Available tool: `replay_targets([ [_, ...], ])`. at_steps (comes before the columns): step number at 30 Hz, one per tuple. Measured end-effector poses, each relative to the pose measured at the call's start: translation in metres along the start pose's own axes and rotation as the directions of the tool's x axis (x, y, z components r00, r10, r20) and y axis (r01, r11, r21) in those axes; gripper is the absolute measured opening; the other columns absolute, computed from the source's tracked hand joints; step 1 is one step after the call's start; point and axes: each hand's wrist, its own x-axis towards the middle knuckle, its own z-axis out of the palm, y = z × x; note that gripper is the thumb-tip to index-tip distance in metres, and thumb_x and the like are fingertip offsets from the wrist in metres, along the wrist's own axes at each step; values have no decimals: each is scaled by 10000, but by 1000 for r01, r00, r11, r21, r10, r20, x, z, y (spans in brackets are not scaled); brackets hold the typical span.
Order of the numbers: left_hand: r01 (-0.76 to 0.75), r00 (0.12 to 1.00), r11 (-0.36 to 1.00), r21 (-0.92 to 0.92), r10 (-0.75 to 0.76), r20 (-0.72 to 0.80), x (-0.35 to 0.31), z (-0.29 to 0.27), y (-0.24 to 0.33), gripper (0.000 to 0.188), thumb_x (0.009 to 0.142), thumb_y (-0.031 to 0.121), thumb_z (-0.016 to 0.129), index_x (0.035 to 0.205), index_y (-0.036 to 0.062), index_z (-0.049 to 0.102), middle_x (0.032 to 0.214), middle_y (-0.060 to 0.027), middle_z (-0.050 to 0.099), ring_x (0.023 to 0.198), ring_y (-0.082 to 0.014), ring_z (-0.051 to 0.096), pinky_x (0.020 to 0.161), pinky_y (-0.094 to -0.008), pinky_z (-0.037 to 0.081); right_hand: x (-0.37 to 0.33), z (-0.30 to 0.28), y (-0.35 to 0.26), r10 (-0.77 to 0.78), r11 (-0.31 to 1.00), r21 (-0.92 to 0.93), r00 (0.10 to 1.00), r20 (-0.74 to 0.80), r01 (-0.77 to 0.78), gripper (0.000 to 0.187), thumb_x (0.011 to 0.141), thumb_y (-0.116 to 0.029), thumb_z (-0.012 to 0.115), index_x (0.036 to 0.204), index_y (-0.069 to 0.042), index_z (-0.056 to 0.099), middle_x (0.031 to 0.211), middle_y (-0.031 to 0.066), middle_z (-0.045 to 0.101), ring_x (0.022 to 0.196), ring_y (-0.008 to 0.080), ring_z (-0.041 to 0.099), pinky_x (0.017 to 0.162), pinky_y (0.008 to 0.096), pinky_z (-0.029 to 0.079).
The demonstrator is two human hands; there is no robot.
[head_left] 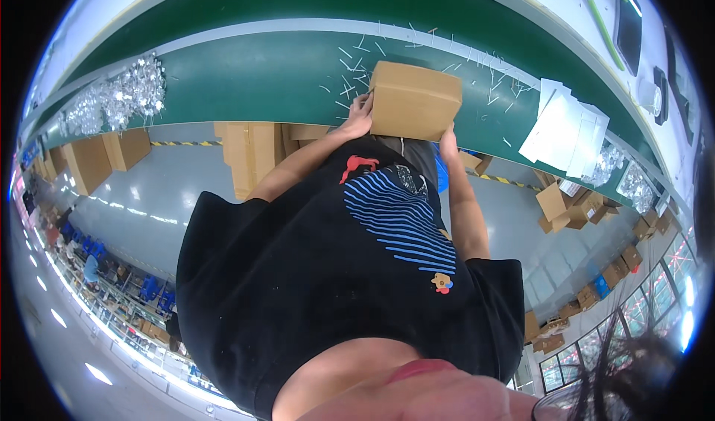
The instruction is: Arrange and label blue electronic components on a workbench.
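A brown cardboard box (417,101) rests at the near edge of the green bench, tilted a little, right in front of my body. My left hand (360,117) presses against its left side, fingers reaching up along the side. On the right, my right hand (448,141) grips the box at its lower right corner, with most of the fingers hidden behind the cardboard. Thin white strips (360,62) lie scattered on the bench around the box.
Piles of shiny clear pieces (126,93) sit at the bench's left end. White paper sheets (570,131) and more clear bags (637,186) lie to the right. Green-handled pliers (605,34) are at the far right. Cardboard boxes (253,153) stand on the floor below the bench.
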Motion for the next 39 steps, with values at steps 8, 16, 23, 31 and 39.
replay_targets([
  [8,588,791,346,-731,-434,431,-18,-23,58,746,1090,580,420,1648,105,281,1573,-198,451,1356,-388,544,1106,-514,490,-30,17,-34,242,924,300,970,23,-237,504,1056,-286,545,1488,-32,488,1434,152,566,1245,246,551,1077,357,429],
  [16,691,722,445,-570,-463,514,-64,-83,101,875,1055,706,333,1648,64,306,1675,-181,357,1515,-351,371,1229,-524,315,-76,33,-85,310,943,129,951,-3,-307,542,1037,-231,545,1548,-87,436,1383,154,590,1214,247,568,1035,360,457],
  [23,670,742,376,-640,-345,575,-54,-125,101,778,1058,585,493,1617,56,380,1700,-203,278,1550,-400,267,1252,-534,251,-70,35,-148,462,882,72,884,68,-467,595,1038,-314,564,1584,-129,419,1381,182,597,1239,251,573,1030,385,472],
  [31,80,997,837,-542,-65,46,22,-74,93,672,944,280,747,1522,26,518,1520,-213,508,1373,-319,489,1161,-440,366,4,33,-153,348,902,267,937,14,-339,686,1043,-542,515,1566,-101,464,1436,208,580,1273,274,582,1031,400,485],
  [39,490,871,553,-674,-284,401,116,-98,101,642,1006,366,647,1558,76,494,1466,-163,587,1321,-262,538,1109,-343,412,78,23,-121,279,780,573,960,38,-249,778,1047,-688,453,1511,-67,526,1433,177,596,1223,284,618,998,392,517],
])
